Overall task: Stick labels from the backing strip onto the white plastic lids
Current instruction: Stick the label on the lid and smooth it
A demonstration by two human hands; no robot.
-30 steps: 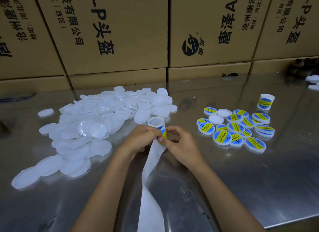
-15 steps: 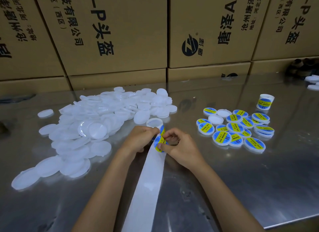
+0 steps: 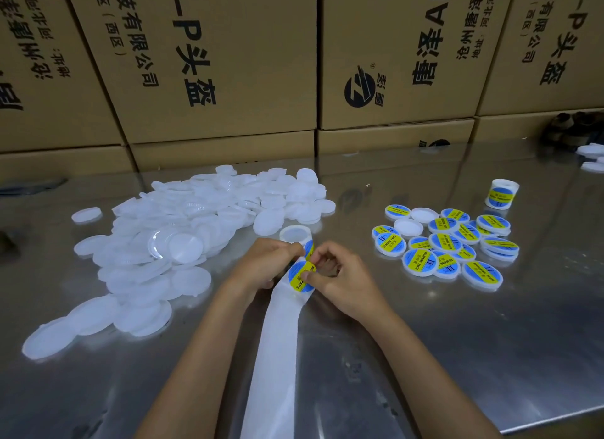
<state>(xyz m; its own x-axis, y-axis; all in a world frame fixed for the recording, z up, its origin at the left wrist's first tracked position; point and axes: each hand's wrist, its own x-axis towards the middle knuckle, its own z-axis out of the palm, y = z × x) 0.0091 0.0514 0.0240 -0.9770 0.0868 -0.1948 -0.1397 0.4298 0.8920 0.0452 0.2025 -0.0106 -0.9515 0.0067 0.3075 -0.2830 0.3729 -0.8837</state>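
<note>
Peeling now, we are pinching a newly exposed label [image 3: 301, 276] between both hands [image 3: 340, 280], left hand [image 3: 261, 265] gripping the backing strip [image 3: 277, 350]; sticking it onto a lid [image 3: 183, 247] is coming next.

A packing workshop: stacked printed cartons [image 3: 228, 62] behind a steel worktable [image 3: 457, 357].

On the counter [image 3: 457, 357], the heap of bare lids [image 3: 183, 239] lies to my left and the labelled lids [image 3: 447, 246] to my right, with a label roll [image 3: 501, 193] behind them. My hands (left [image 3: 264, 263], right [image 3: 340, 275]) meet between the two, over the backing strip [image 3: 277, 357] running toward me. Boxes [image 3: 228, 62] stand stacked behind everything.
</note>
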